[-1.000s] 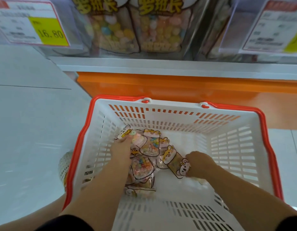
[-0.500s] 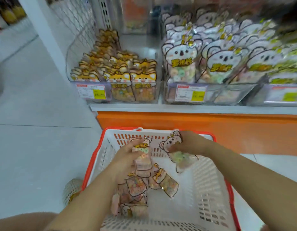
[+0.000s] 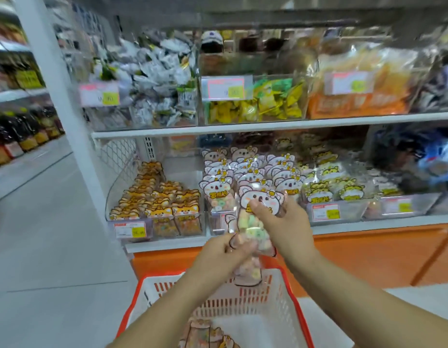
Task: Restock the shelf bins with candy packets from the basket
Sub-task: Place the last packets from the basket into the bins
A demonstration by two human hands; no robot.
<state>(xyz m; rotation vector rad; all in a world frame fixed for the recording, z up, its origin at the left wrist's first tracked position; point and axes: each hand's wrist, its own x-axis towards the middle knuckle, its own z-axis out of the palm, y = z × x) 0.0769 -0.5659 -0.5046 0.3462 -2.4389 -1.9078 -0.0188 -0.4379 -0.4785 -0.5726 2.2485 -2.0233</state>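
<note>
A white basket with a red rim [image 3: 297,305] stands on the floor below me, with a few candy packets [image 3: 210,335] left in its bottom. Above it I hold up a bear-shaped candy packet [image 3: 253,229] in front of the lower shelf. My right hand [image 3: 280,222] grips its upper part, thumb across the bear face. My left hand [image 3: 223,252] pinches its lower left edge. Just behind it is the clear bin of matching bear packets [image 3: 245,177]. A bin of orange fox packets [image 3: 157,199] sits to the left, a bin of yellow tiger packets [image 3: 328,187] to the right.
The upper shelf [image 3: 268,125] carries bins of grey, yellow and orange snack bags. A white upright post [image 3: 64,109] stands left of the shelves, with open floor beyond it. An orange base panel [image 3: 368,254] runs under the lower shelf.
Both hands rose out of the basket. My right hand brought the bear packet up to the lower shelf bins, and my left hand moved over to pinch that packet's lower edge. My view tilted upward.
</note>
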